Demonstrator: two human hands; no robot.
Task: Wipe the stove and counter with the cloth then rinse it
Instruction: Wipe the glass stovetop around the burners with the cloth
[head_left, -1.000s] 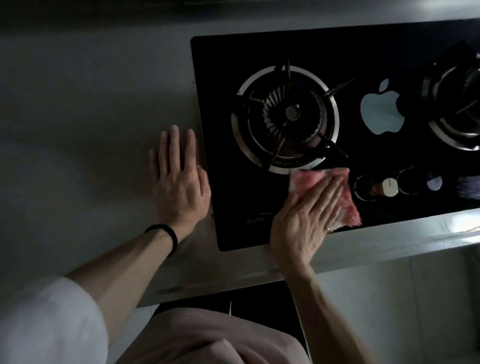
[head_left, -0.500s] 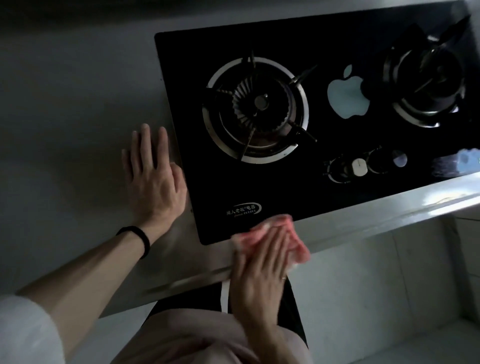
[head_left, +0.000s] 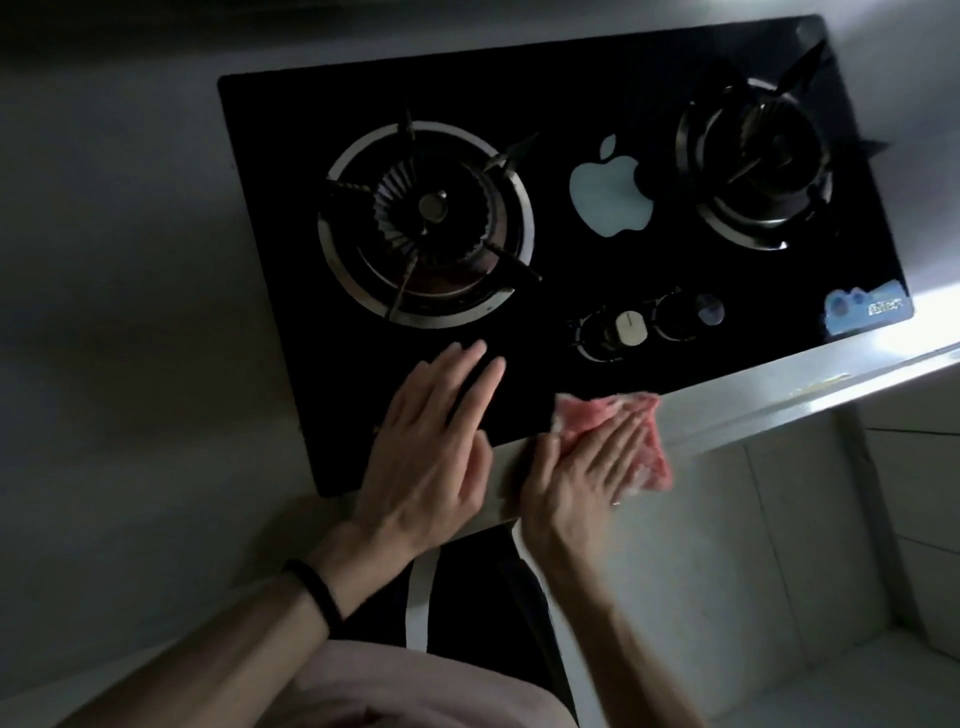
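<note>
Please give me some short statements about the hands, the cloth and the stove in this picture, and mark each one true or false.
1. The right hand presses a pink cloth at the front edge of the stove. True.
2. The left hand holds the cloth. False: it is open above the stove glass, holding nothing.
3. A pot stands on the left burner. False: the left burner and right burner are both bare.
4. A black band is on the left wrist. True.

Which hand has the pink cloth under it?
The right hand, fingers pressed flat on the cloth. The left hand, the one with the black wristband, has no cloth.
</note>
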